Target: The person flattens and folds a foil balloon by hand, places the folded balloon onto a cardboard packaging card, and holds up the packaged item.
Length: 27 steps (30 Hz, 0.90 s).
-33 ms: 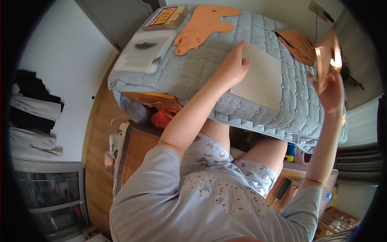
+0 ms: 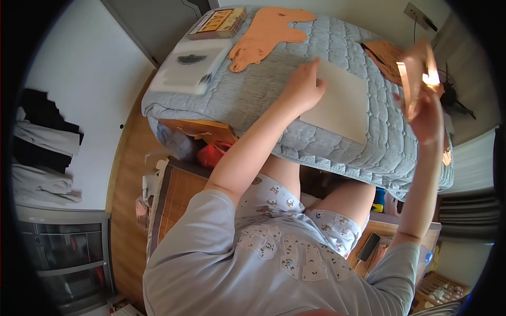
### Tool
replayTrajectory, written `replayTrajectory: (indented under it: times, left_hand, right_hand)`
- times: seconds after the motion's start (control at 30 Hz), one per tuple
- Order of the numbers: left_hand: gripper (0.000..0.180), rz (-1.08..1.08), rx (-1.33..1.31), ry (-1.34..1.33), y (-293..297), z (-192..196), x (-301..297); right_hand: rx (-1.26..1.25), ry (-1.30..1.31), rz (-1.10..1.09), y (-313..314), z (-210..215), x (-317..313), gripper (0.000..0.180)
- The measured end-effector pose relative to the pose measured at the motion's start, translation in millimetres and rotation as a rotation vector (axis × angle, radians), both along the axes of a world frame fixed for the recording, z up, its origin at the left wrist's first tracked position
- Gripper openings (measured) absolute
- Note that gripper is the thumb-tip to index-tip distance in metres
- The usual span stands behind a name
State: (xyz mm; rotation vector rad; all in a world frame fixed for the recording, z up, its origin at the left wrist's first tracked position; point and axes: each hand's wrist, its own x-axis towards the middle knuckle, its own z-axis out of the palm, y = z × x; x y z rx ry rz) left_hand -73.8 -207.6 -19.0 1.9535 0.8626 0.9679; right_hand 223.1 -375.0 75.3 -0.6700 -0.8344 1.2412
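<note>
My left hand (image 2: 305,87) is over the left part of a pale, flat rectangular board (image 2: 340,105) on the bed. Its index finger and thumb are stretched apart, and I see nothing held; the other fingers are hidden. Off to the right, my right hand (image 2: 428,118) is raised at the bed's edge, its fingers round a shiny copper-coloured sheet (image 2: 409,89). The sheet looks bent and catches bright light; motion blurs its outline. Behind it lies a crumpled brown-orange piece (image 2: 383,60). Farther off, a flat orange cutout with rounded lobes (image 2: 266,34) rests on the quilt.
A grey quilted cover (image 2: 247,100) spreads over the bed in front of me. A white translucent packet (image 2: 187,66) and a printed box (image 2: 217,23) sit at its far left. A phone (image 2: 369,246) lies beside my right thigh. A wall socket (image 2: 419,16) is at the far right.
My right hand has moved slightly left and down with the copper-coloured sheet, whose tilt differs a little. My left hand has barely moved over the board.
</note>
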Motion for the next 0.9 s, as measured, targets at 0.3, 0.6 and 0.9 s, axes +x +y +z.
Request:
replayTrajectory:
  times: [0.3, 0.6, 0.9]
  left_hand:
    - [0.049, 0.472, 0.615, 0.304, -22, 28, -113]
    - [0.044, 0.599, 0.717, 0.204, -16, -83, -248]
    - [0.054, 0.749, 1.052, 0.159, 4, -101, -221]
  right_hand:
    - [-0.386, -0.133, 0.055, 80, -36, -67, 0.038]
    - [-0.421, -0.256, -0.074, 88, -14, -62, 0.042]
    - [-0.348, -0.012, -0.146, 99, -67, -53, 0.044]
